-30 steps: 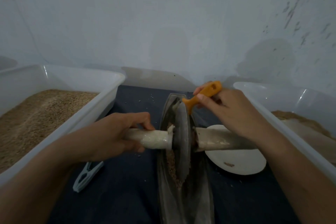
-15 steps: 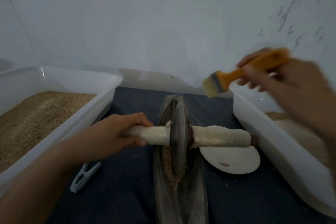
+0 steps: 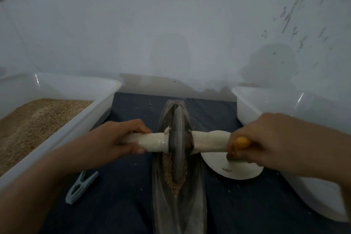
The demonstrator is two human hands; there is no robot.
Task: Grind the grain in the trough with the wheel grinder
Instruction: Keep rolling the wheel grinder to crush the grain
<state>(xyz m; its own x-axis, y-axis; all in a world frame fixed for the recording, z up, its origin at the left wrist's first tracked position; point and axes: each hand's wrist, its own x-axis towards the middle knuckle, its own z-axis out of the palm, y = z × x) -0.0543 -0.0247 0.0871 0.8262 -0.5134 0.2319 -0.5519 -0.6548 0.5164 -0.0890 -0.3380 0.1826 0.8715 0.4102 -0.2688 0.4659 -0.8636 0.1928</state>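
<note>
Fingers: left hand (image 3: pixel 115 138) curled round the left wrapped handle (image 3: pixel 150 141); right hand (image 3: pixel 269 142) wrapped round the right handle end together with an orange brush handle (image 3: pixel 241 142).
Wheel grinder: disc (image 3: pixel 178 144) upright in the metal trough (image 3: pixel 178 186), axle across it.
Grain: brown grain (image 3: pixel 168 175) in the trough groove beneath the disc.
Left: white tub of grain (image 3: pixel 79 125); clothespin (image 3: pixel 80 186) on dark cloth.
Right: white plate (image 3: pixel 237 171), second tub (image 3: pixel 266 104).
</note>
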